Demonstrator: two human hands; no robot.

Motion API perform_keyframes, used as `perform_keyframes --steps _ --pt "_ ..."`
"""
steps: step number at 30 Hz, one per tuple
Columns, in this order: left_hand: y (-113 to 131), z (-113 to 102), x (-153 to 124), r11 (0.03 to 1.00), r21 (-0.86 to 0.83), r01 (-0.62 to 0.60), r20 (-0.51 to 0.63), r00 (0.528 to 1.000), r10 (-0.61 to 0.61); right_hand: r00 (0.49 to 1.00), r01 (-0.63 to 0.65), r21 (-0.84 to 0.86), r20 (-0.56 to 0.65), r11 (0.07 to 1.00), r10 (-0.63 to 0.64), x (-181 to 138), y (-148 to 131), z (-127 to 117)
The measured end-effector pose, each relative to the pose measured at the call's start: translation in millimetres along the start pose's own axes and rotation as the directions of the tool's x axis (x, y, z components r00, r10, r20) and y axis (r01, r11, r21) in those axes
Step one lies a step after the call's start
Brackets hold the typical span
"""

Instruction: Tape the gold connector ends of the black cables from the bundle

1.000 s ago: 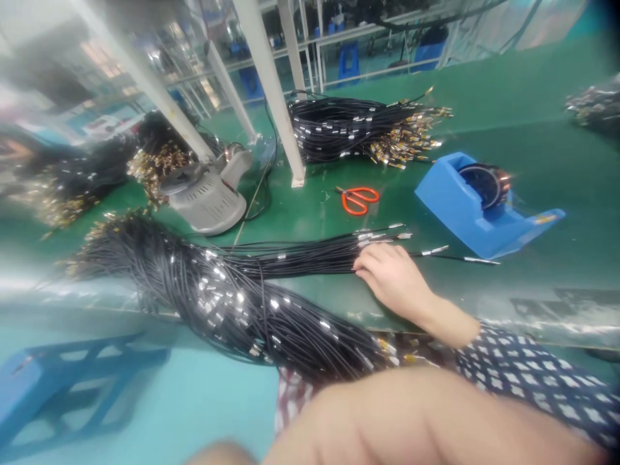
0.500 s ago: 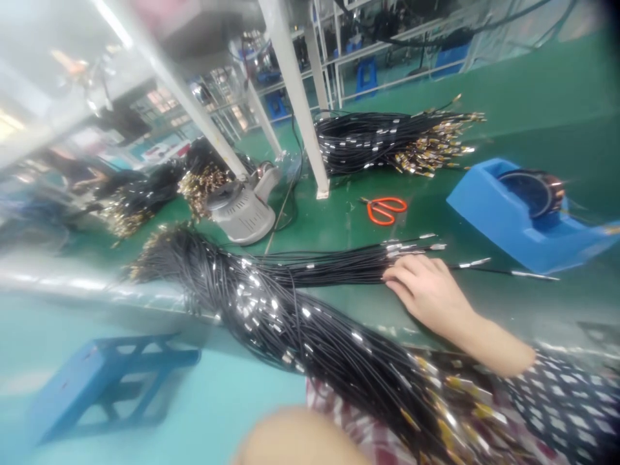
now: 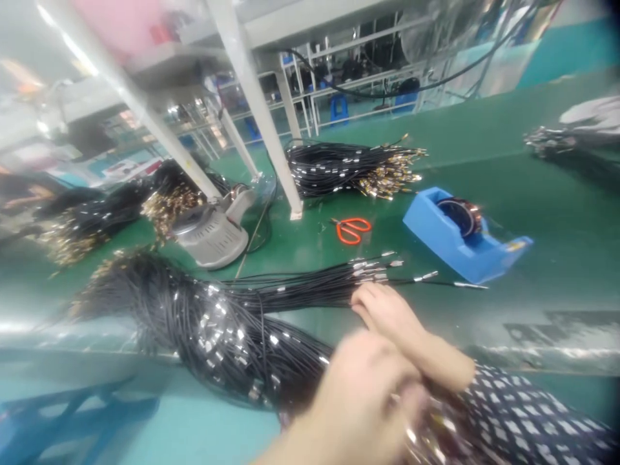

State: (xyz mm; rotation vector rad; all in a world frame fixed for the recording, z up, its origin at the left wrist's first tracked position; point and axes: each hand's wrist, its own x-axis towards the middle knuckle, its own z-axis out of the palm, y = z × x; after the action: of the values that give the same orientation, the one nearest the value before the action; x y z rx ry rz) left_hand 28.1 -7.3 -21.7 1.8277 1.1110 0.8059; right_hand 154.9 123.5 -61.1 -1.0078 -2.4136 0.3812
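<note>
Your right hand [image 3: 390, 314] rests bent fingers on the thin black cable bunch [image 3: 305, 290] near its silver-tipped end; the bunch runs leftward from there along the green bench [image 3: 295, 248]. Your left hand [image 3: 363, 378], blurred and curled, is nearer the thick cable bundle [image 3: 242, 342], which slants rightward toward you. I cannot tell whether either hand grips.

Big blk cable bdl [image 3: 213, 332], loosely twisted w/ silvery bits midway, runs diag. from far L to near R, gold-col. tips at L end, R end blurred & partly hidden; thinner cable grp [image 3: 300, 290] lies approx. straight just beyond, silvery tips uneven at R.
</note>
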Motion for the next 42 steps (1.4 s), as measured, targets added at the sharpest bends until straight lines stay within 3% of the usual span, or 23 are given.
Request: perform_keyframes --steps 1,2,3,4,7,12,20,25,30,32,36,38,42 --pt "-2.1 -16.3 16.0 0.994 0.096 0.048 -0.086 0.996 -0.039 1.000 0.001 0.019 0.007 1.000 -0.002 -0.9 -0.7 -1.4" --pt "-4.8 -30.7 29.0 0.924 0.360 0.128 -0.189 0.980 -0.062 1.000 0.005 0.040 0.012 0.999 -0.005 -2.3 -1.9 -3.4" --pt "-7.8 -42.7 38.7 0.791 0.580 0.195 -0.231 0.970 -0.070 1.000 0.008 0.073 0.022 0.997 -0.009 -4.4 -3.8 -5.9" --pt "-10.8 -52.0 45.3 0.658 0.728 0.193 -0.187 0.979 -0.081 0.999 0.009 0.116 0.034 0.993 -0.013 -6.8 -6.3 -8.7" --pt "-19.0 -63.6 51.3 0.602 0.792 0.104 -0.051 0.993 -0.105 0.997 -0.027 0.285 0.074 0.958 0.006 -14.5 -16.2 -17.2" --pt "-27.4 -60.8 41.9 0.653 0.757 0.016 0.045 0.996 -0.076 0.988 -0.150 0.441 0.099 0.885 0.118 -24.1 -17.6 -31.0" --pt "-25.1 -66.2 35.0 0.791 0.612 -0.031 -0.071 0.993 0.093 0.936 -0.312 0.367 -0.041 0.876 0.350 -72.0 32.0 -56.8" --pt "-7.6 -36.5 46.8 0.874 0.464 -0.144 0.008 0.987 0.159 0.954 -0.266 0.290 -0.055 0.919 0.294 -65.3 26.7 -42.5" --pt "5.5 -27.1 41.2 0.963 0.268 -0.011 -0.123 0.991 0.045 0.989 -0.149 0.083 0.030 0.985 0.147 -34.9 6.8 -33.4" --pt "8.8 -33.7 39.1 0.978 0.205 0.020 -0.209 0.978 0.024 0.992 -0.116 0.140 0.057 0.983 0.109 -31.2 -0.5 -44.2" --pt "13.0 -46.4 43.2 0.977 0.210 -0.026 -0.338 0.936 0.098 0.997 -0.069 0.357 0.063 0.932 0.049 -29.1 -16.7 -77.2" --pt "15.2 -50.7 46.6 0.982 0.187 0.007 -0.309 0.950 0.052 0.996 -0.095 0.444 0.046 0.891 0.083 -24.0 -25.6 -87.4" --pt "20.4 -64.2 46.5 0.965 0.248 0.090 -0.117 0.991 -0.063 0.987 -0.118 0.598 -0.018 0.792 0.161 -14.5 -35.8 -91.0"
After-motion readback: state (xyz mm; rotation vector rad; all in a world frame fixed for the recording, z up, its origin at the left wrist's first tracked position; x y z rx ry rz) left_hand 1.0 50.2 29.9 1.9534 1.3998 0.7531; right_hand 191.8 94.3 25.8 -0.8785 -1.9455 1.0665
